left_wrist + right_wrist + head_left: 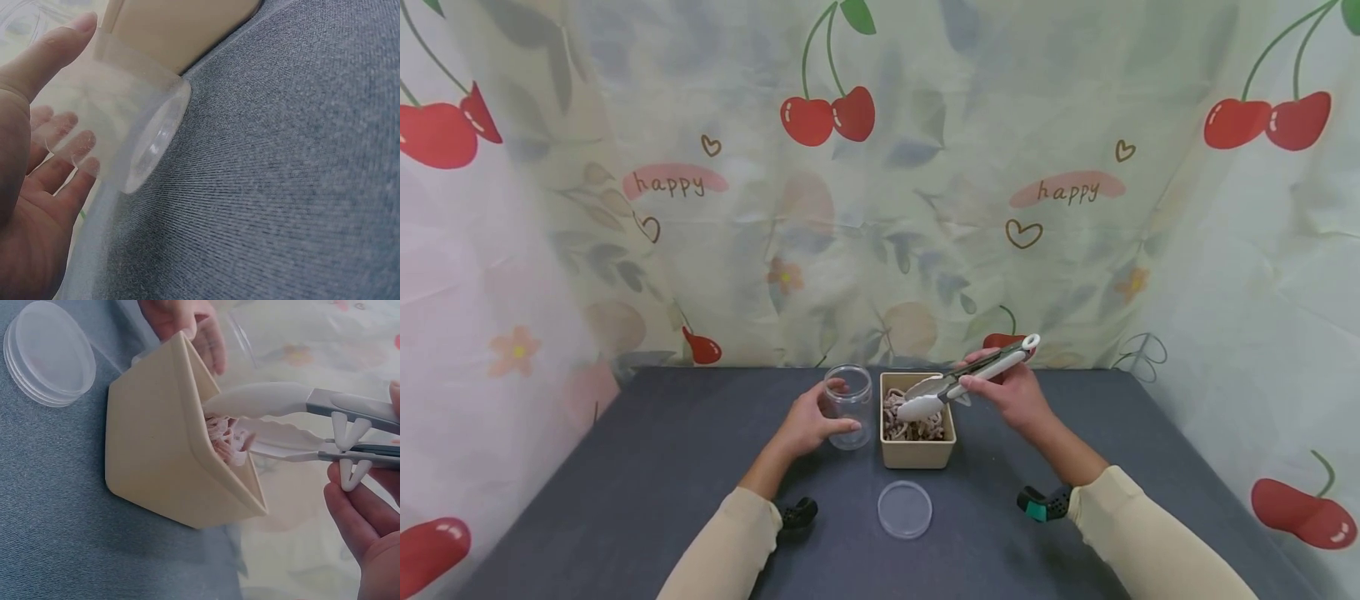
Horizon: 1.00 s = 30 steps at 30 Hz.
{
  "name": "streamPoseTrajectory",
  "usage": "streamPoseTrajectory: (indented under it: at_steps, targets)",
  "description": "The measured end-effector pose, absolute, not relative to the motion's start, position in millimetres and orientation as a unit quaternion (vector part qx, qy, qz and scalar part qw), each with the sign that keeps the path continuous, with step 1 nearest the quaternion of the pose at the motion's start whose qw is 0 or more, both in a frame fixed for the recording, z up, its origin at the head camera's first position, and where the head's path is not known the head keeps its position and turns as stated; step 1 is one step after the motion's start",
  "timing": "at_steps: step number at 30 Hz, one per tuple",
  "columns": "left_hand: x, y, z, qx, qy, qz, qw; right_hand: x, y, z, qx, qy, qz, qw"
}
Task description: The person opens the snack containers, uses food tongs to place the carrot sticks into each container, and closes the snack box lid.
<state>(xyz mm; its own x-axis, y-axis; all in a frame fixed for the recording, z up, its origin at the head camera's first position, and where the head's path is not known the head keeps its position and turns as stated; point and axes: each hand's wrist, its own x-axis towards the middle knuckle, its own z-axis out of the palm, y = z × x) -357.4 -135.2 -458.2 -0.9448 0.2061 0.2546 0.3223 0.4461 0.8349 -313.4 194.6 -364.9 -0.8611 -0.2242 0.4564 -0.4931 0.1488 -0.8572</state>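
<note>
Standing on the dark cloth, a clear jar (pixel 850 417) has its mouth up and open. My left hand (pixel 808 423) holds it round its side, thumb in front and fingers behind, seen through the wall in the left wrist view. To its right stands a beige box (pixel 917 455) with a heap of pinkish-brown curly strands (pixel 228 439) inside; their kind is unclear. My right hand (pixel 1011 392) grips a pair of tongs (pixel 992 367) by the handles, tilted down to the left. The white tong heads (pixel 269 400) are apart at the box's mouth, over the strands.
A round clear lid (pixel 905 510) lies flat on the cloth in front of the box. The dark table cloth (pixel 647 483) reaches back to a printed curtain (pixel 880 250), which also hangs at both sides.
</note>
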Motion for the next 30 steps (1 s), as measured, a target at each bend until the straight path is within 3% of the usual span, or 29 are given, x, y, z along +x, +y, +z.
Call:
streamPoseTrajectory:
  at_steps: [19,30]
  targets:
    - [-358.2,-136.3,-459.1,-0.163,-0.849,-0.498,0.063,-325.2,185.2,-390.5,0.224,-0.759,0.603,0.103]
    - [-360.5,-136.3,-461.3,-0.168,-0.847,-0.5,0.067,-324.4,175.4,-386.5,0.206,-0.779,0.584,0.096]
